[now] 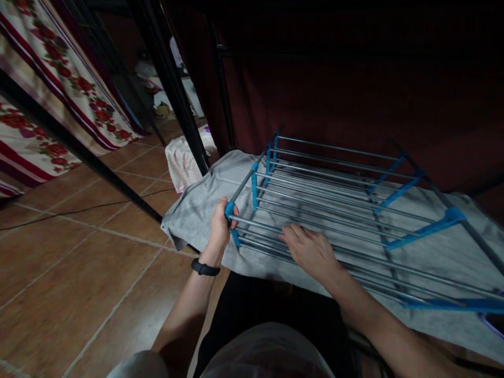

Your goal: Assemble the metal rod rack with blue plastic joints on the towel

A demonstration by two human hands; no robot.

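A rack of grey metal rods with blue plastic brackets (413, 231) lies across a grey cloth in front of me. My left hand (223, 218) is wrapped round the blue bracket at the rack's near left corner; a dark band circles that wrist. Farther right, my right hand (309, 247) rests over the near rods with its fingers curled round the front one. Its fingertips are partly hidden behind the rod. Several parallel rods run from the left brackets to the larger slanted brackets on the right.
Beneath the rack, the grey cloth (197, 210) hangs over an edge above the tiled floor (98, 273). Black metal posts (173, 89) stand at the left. A floral curtain (79, 84) hangs beyond them, and a black cable (79, 210) crosses the tiles. Behind the rack is a dark red surface (334, 105).
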